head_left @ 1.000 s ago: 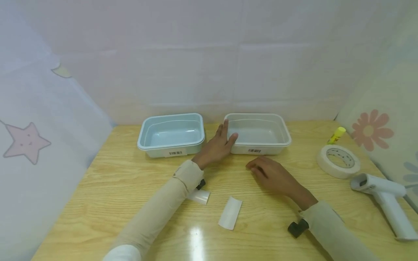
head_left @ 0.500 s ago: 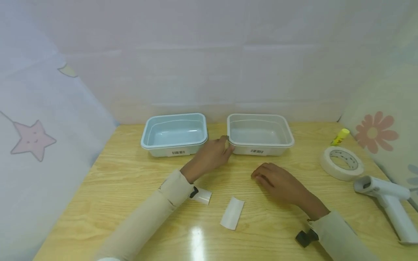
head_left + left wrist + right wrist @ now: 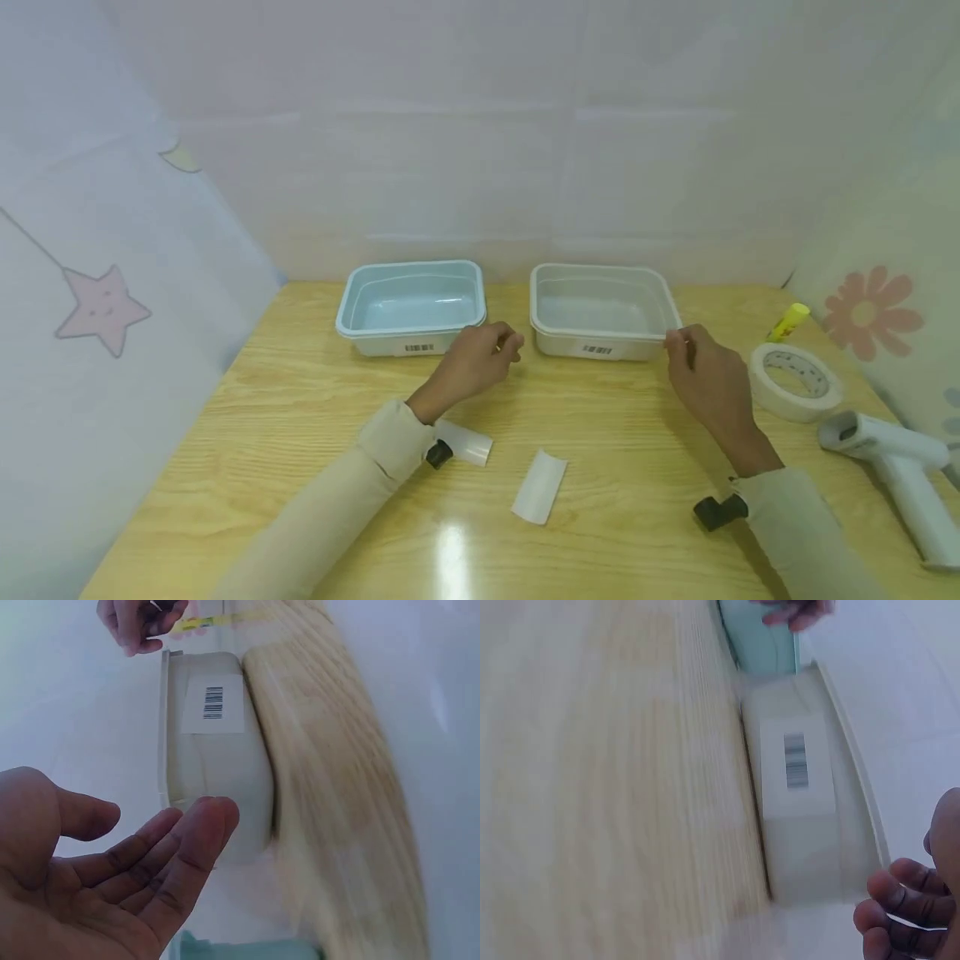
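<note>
In the head view a white plastic tub (image 3: pixel 555 343) with a barcode label (image 3: pixel 597 350) stands at the back of the wooden table. A light blue tub (image 3: pixel 367 343), also with a barcode label, stands to its left. My left hand (image 3: pixel 472 362) hovers between the two tubs' front corners, and the left wrist view shows thumb and fingers apart with nothing between them. At the white tub's front right corner is my right hand (image 3: pixel 712 379), fingers loosely bent close to the rim. Whether they touch the rim I cannot tell. Neither hand holds anything.
Two curled white paper strips lie in front: one strip (image 3: pixel 540 487) in the middle, another strip (image 3: pixel 468 443) by the left cuff. On the right are a masking tape roll (image 3: pixel 787 404), a yellow glue stick (image 3: pixel 789 322) and a white barcode scanner (image 3: pixel 896 467). Printed cloth walls stand behind and beside.
My left hand has left the white tub's left side and drawn back toward the blue one. My right hand has moved right and up to the white tub's right corner. The view has shifted slightly.
</note>
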Tool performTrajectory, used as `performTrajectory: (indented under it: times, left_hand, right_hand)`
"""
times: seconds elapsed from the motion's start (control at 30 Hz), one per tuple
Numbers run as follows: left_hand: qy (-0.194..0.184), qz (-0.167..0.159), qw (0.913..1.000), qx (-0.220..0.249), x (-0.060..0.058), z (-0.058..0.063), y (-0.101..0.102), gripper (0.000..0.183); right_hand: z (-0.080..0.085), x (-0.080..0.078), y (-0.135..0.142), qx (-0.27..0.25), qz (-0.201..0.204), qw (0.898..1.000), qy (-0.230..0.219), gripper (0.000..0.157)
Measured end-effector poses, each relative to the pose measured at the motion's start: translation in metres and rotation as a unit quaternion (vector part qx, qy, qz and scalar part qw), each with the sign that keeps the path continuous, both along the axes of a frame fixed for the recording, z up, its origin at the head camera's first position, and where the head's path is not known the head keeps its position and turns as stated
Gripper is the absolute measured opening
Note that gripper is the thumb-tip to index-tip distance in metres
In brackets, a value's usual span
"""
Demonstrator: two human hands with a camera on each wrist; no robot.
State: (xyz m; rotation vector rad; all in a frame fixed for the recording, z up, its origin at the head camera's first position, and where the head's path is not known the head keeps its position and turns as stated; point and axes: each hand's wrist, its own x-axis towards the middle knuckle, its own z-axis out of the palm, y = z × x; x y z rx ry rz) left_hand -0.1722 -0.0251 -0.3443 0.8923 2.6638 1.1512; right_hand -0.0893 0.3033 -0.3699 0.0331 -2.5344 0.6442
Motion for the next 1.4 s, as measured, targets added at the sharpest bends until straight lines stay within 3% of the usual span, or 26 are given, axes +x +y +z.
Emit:
performTrajectory:
  times: [0.07, 0.13, 0.23, 0.3, 0.37, 0.43, 0.47, 0.53, 0.7, 0.83, 0.97, 1.1, 1.2, 1.4]
  left_hand:
    - [-0.02, 0.007, 0.9997, 0.015, -0.003, -0.006, 0.001, 0.035]
    - [-0.012, 0.012, 0.9998, 0.013, -0.003, -0.011, 0.001, 0.033]
    - [0.072, 0.025, 0.9971, -0.007, 0.002, -0.012, -0.002, 0.029]
    - [0.163, 0.051, 0.9851, -0.021, 0.003, -0.006, -0.009, 0.027]
    - [0.255, 0.091, 0.962, -0.035, 0.0, 0.003, -0.022, 0.028]
    - [0.305, 0.131, 0.9426, -0.04, -0.008, 0.013, -0.041, 0.032]
    - [0.312, 0.148, 0.9374, -0.045, -0.014, 0.017, -0.052, 0.036]
    - [0.298, 0.169, 0.9376, -0.06, -0.025, 0.023, -0.076, 0.051]
    - [0.167, 0.172, 0.9632, -0.122, -0.048, 0.028, -0.138, 0.098]
    - [0.077, 0.155, 0.9737, -0.148, -0.062, 0.02, -0.176, 0.11]
    - [0.03, 0.13, 0.9795, -0.151, -0.071, 0.005, -0.196, 0.113]
    - [0.021, 0.1, 0.9824, -0.156, -0.076, -0.012, -0.202, 0.107]
    - [0.036, 0.098, 0.9827, -0.153, -0.076, -0.018, -0.204, 0.1]
    - [0.084, 0.119, 0.9751, -0.167, -0.071, -0.012, -0.21, 0.093]
  right_hand:
    - [0.0, -0.009, 0.007, -0.009, -0.024, 1.0, -0.016, 0.046]
    - [-0.001, -0.014, 0.012, -0.016, -0.044, 0.998, -0.045, 0.051]
    - [-0.002, -0.02, 0.017, -0.024, -0.072, 0.992, -0.097, 0.059]
    - [-0.001, -0.023, 0.021, -0.027, -0.082, 0.988, -0.128, 0.064]
    - [-0.001, -0.026, 0.025, -0.029, -0.084, 0.985, -0.148, 0.07]
    - [-0.001, -0.029, 0.027, -0.032, -0.081, 0.983, -0.16, 0.073]
    - [-0.001, -0.03, 0.028, -0.035, -0.078, 0.983, -0.163, 0.074]
    - [-0.001, -0.03, 0.03, -0.041, -0.073, 0.982, -0.167, 0.074]
    - [0.003, -0.026, 0.033, -0.054, -0.058, 0.98, -0.18, 0.07]
    - [0.007, -0.023, 0.038, -0.065, -0.05, 0.98, -0.181, 0.068]
    - [0.008, -0.017, 0.049, -0.075, -0.044, 0.98, -0.181, 0.067]
    - [0.006, -0.013, 0.056, -0.083, -0.032, 0.979, -0.185, 0.065]
    - [0.006, -0.012, 0.056, -0.081, -0.016, 0.981, -0.177, 0.063]
    - [0.008, -0.019, 0.048, -0.071, -0.015, 0.983, -0.167, 0.064]
